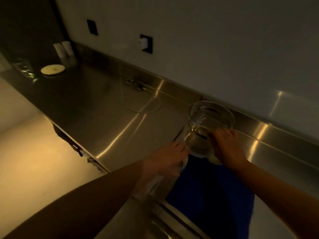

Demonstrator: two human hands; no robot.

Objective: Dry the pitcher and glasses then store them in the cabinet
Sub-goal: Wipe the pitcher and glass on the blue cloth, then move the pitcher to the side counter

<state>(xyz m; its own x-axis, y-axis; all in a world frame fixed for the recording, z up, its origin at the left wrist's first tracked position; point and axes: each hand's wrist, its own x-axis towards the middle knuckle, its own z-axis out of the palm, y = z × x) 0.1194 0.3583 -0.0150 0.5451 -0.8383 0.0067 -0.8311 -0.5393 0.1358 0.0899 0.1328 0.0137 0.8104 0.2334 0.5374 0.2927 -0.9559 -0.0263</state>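
Both hands meet at a clear glass pitcher (209, 125) standing on the steel counter (107, 107) beside a blue towel (207, 190): right hand (226, 145) grips its side, left hand (165, 161) holds a drinking glass (155, 183).

The pitcher (209, 125) stands on the counter (107, 107) close to the back wall (207, 40), at the far edge of a cloth (207, 190) spread before it. The left hand (165, 158) lies at its left side, the right hand (224, 145) at its right — a glass (160, 178) sits under the left hand. Far left along the counter lie a round dish (52, 69) and two small cylinders (63, 48) behind it; a cable (143, 107) trails between
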